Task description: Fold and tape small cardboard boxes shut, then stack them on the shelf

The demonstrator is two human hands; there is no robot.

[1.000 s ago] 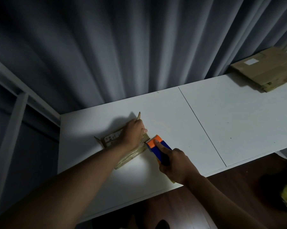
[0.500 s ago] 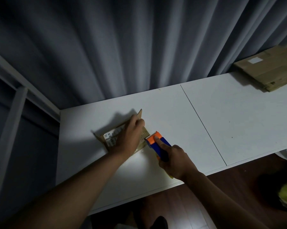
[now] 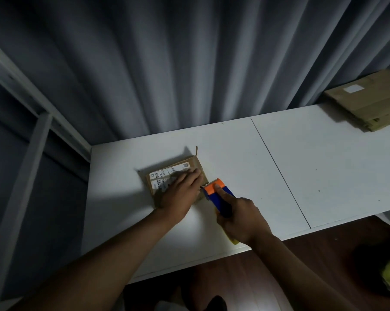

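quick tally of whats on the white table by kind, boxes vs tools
Cardboard boxes: 2, the small brown labelled cardboard box under the flat left hand, and the flattened brown cardboard stack at the far right; how many pieces it holds cannot be told.
Tools: 1, the orange and blue tape dispenser gripped by the right hand.
Total: 3 on the white table.

Single head-worn wide-angle view, looking forward and down, close over white table [image 3: 245, 153], facing curtain [image 3: 189, 63]
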